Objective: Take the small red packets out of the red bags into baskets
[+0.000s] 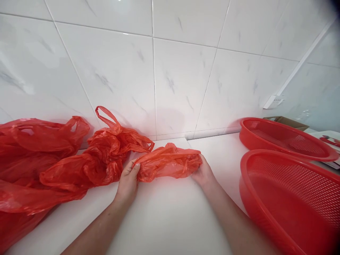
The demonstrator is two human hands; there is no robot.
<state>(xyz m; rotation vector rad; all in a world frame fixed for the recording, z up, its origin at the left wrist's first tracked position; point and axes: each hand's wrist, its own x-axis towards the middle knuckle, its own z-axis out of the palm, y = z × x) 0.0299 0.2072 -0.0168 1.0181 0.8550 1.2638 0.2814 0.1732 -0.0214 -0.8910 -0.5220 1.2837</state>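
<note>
A bunched red plastic bag (pixel 167 163) lies on the white counter (pixel 164 219), held between my two hands. My left hand (pixel 128 180) grips its left end, with the fingers curled over the thin film. My right hand (pixel 203 171) presses on its right end and holds it too. Just left of my left hand, a crumpled red carrier bag (pixel 106 156) with a looped handle rests on the counter. Beyond it, a larger heap of red plastic bags (pixel 29 159) spreads to the left edge of the view.
Two round red perforated plastic baskets stand to the right, a near one (pixel 287 198) and a farther one (pixel 281 138). A cardboard box (pixel 289 122) and a white tray with red items (pixel 329 141) sit behind them. White marble-look wall tiles (pixel 180 81) rise behind the counter.
</note>
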